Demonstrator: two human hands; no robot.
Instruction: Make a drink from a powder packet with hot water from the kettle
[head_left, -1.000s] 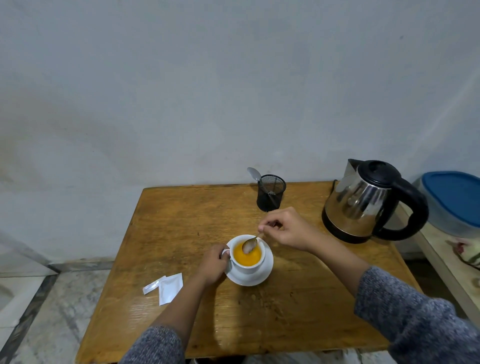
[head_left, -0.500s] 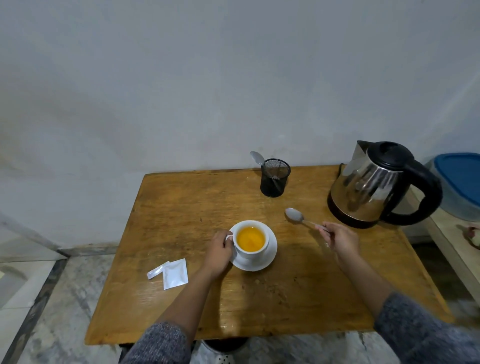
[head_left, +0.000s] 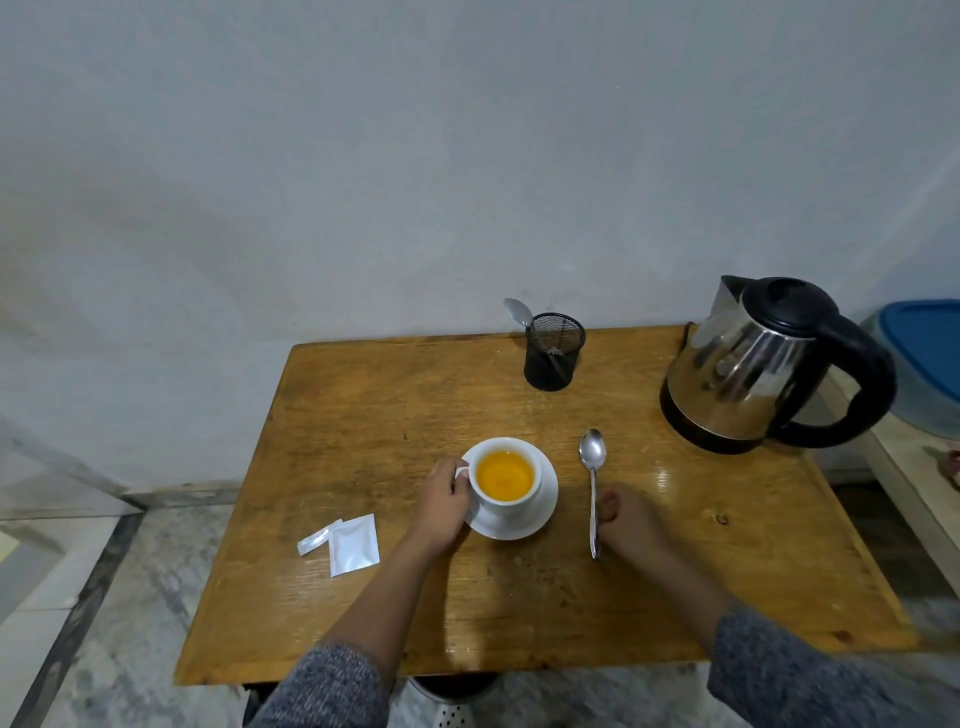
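Note:
A white cup (head_left: 506, 501) full of orange drink stands on a white saucer (head_left: 540, 512) in the middle of the wooden table (head_left: 363, 415). My left hand (head_left: 444, 506) pinches the cup's handle from the left. A metal spoon (head_left: 592, 462) lies flat on the table just right of the saucer, bowl pointing away from me. My right hand (head_left: 631, 522) rests on the table with its curled fingers on the spoon's handle. The torn white powder packet (head_left: 355, 544) and its torn-off strip (head_left: 317, 538) lie left of the cup. The steel kettle (head_left: 748, 379) stands at the back right.
A black mesh holder (head_left: 553, 351) with another spoon (head_left: 518, 312) in it stands at the table's far edge by the wall. A blue-lidded container (head_left: 924, 358) sits on a lower surface right of the table. Tiled floor lies to the left.
My right hand lifted the spoon out of the cup, carried it to the right and laid it on the table beside the saucer. My left hand stayed on the cup's handle.

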